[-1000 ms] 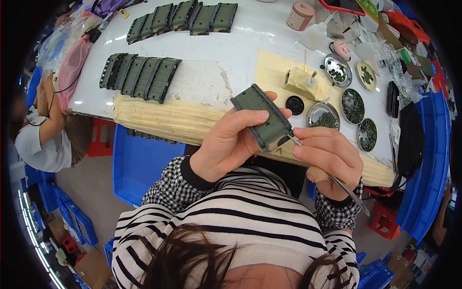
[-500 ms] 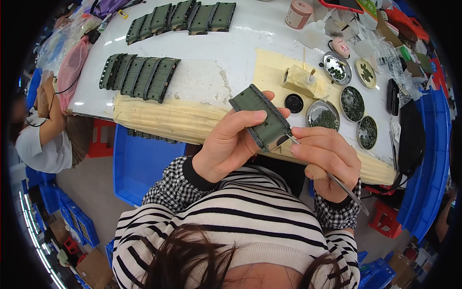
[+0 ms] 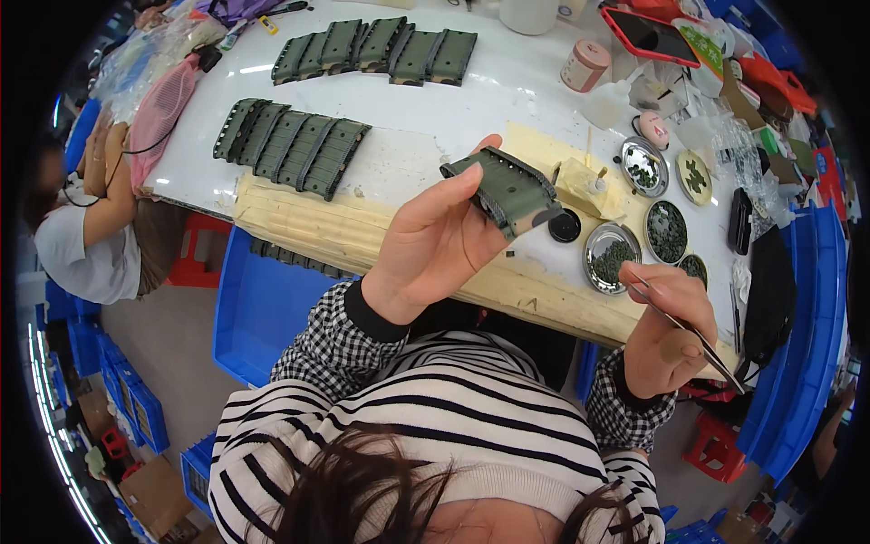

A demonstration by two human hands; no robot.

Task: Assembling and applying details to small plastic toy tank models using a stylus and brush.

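A curved green camouflage panel (image 3: 507,186) with ridged edges is tilted up over the table's front edge. My left hand (image 3: 426,245) is shut on it, thumb on top and fingers underneath. Thin metal tweezers (image 3: 722,367) slant through my right hand (image 3: 675,313), which is closed round them; one finger wears a tan bandage. Their tip is near a round metal dish (image 3: 594,249) of small dark-green parts, apart from the panel. I cannot tell whether the tip grips anything. Similar parts fill another dish (image 3: 647,231) beside it.
Joined green panels (image 3: 376,50) lie at the back, with a second group (image 3: 294,145) nearer. A yellowish block (image 3: 589,189), black round lid (image 3: 564,227), pink jar (image 3: 584,65) and phone (image 3: 651,36) are rightward. Below the padded edge is a blue bin (image 3: 249,317). A person (image 3: 91,236) sits left.
My right hand and the tweezers have moved right, away from the panel toward the dishes. My left hand has tilted the panel and raised it slightly. The whole view has shifted a little.
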